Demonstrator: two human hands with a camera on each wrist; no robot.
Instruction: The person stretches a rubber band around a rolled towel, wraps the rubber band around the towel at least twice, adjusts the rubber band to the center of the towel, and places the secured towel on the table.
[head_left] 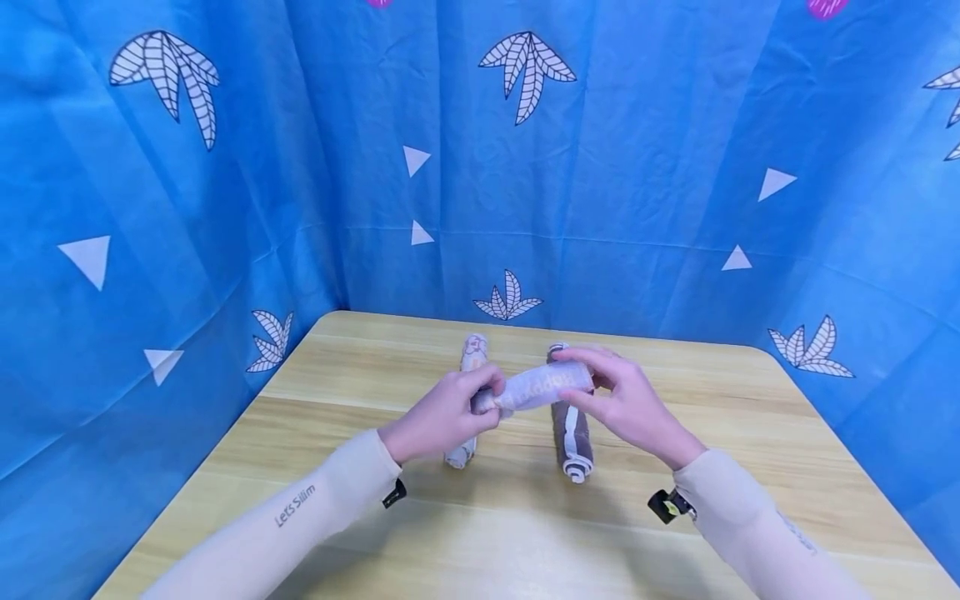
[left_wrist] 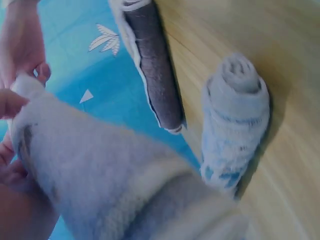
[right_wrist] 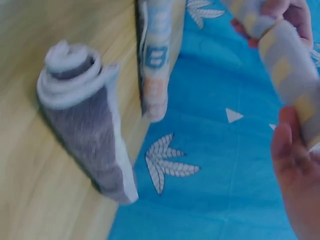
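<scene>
A rolled towel, pale grey-lavender with yellowish lettering, is held up over the table between both hands. My left hand grips its left end, fingers curled around it. At the other end, my right hand holds the roll between thumb and fingers. In the right wrist view, yellow checks show on this held towel. Beneath it on the table lie two more rolls, each partly covered in the head view: a whitish patterned towel to the left and a dark grey-brown towel with a white edge to the right.
The light wood table runs back to a blue curtain with white leaf and triangle prints, which also hangs along both sides. Small dark devices sit at the left wrist and right wrist, over pale sleeves.
</scene>
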